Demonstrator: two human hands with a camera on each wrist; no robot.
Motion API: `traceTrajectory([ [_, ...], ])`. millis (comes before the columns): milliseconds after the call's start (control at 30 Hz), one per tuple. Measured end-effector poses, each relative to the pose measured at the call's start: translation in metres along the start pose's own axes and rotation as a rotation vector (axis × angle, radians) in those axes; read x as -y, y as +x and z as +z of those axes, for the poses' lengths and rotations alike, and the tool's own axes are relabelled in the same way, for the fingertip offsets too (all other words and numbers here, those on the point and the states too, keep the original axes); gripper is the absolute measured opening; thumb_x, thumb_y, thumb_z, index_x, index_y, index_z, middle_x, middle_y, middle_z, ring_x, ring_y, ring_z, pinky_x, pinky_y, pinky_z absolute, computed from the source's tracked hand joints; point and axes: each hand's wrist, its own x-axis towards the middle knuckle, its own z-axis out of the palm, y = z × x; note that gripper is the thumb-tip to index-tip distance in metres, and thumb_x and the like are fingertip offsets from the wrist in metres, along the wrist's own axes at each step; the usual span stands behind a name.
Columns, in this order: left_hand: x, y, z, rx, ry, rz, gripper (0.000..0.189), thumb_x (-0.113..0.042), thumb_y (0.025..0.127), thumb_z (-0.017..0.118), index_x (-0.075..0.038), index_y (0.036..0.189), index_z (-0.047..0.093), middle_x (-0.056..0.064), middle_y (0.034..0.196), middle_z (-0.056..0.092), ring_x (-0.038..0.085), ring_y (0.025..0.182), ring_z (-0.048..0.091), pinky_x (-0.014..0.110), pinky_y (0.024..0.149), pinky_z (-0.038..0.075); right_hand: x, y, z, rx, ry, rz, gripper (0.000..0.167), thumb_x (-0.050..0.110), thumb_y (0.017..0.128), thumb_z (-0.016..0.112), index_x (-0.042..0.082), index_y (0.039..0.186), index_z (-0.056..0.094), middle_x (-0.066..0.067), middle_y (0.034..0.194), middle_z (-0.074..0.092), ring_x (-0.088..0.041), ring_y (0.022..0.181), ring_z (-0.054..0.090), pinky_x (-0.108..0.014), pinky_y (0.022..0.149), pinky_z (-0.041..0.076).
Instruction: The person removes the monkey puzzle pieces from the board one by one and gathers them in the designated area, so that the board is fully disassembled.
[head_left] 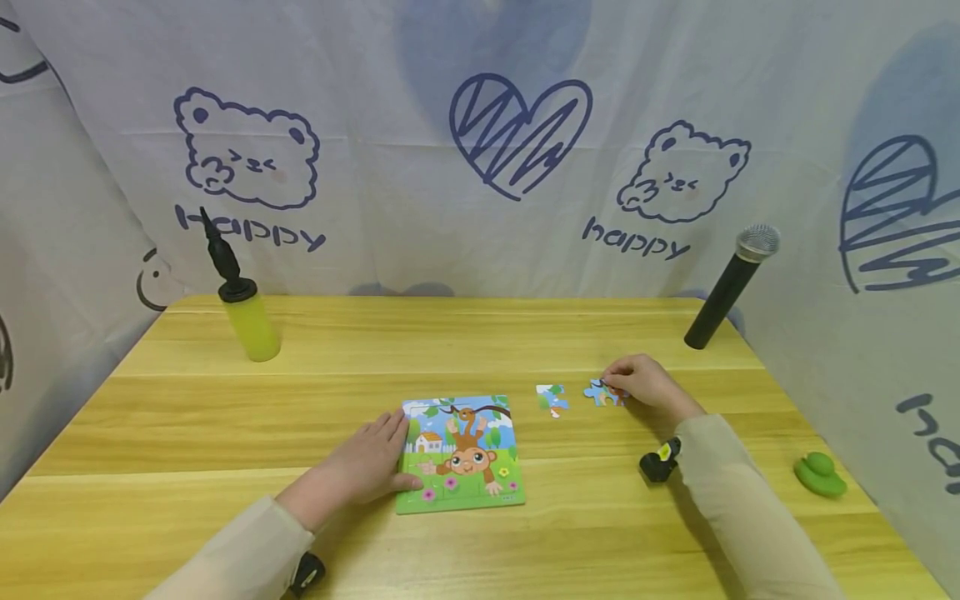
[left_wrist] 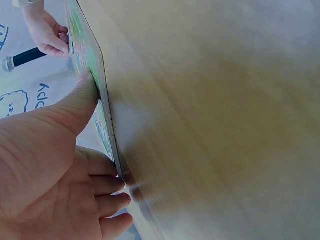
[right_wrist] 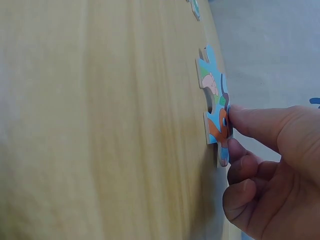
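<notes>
A square monkey jigsaw puzzle [head_left: 459, 454] lies flat on the table. My left hand [head_left: 367, 462] rests at its left side, thumb on the picture and the other fingers extended along the edge. In the left wrist view, the thumb [left_wrist: 82, 97] presses over the board's rim. To the right of the puzzle, my right hand [head_left: 648, 385] pinches a blue and orange puzzle piece [right_wrist: 218, 125] between thumb and fingers. A blue piece with a pale pink patch [right_wrist: 209, 80] adjoins it. Another loose piece [head_left: 552, 398] lies between the puzzle and my right hand.
A yellow hand pump [head_left: 253, 325] with a black top stands at the back left of the wooden table [head_left: 322, 342]. At the back right stands a microphone [head_left: 723, 296]. A green toy [head_left: 820, 475] sits near the right edge. Printed cloth [head_left: 420, 233] hangs behind.
</notes>
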Motion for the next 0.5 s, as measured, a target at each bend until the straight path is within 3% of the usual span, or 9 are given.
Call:
traceTrajectory([
  [500,0.0019,0.0018,0.0012,0.005,0.015,0.010,0.084,-0.046,0.087,0.056,0.016,0.135,0.028,0.031,0.143,0.020,0.044,0.131,0.021,0.051,0.106,0.021,0.0006,-0.0011,-0.0002,0.010,0.079,-0.002,0.019,0.003,0.093,0.051,-0.011,0.096,0.063,-0.011,0.071,0.060,-0.022,0.062,0.056,-0.032,0.057,0.049],
])
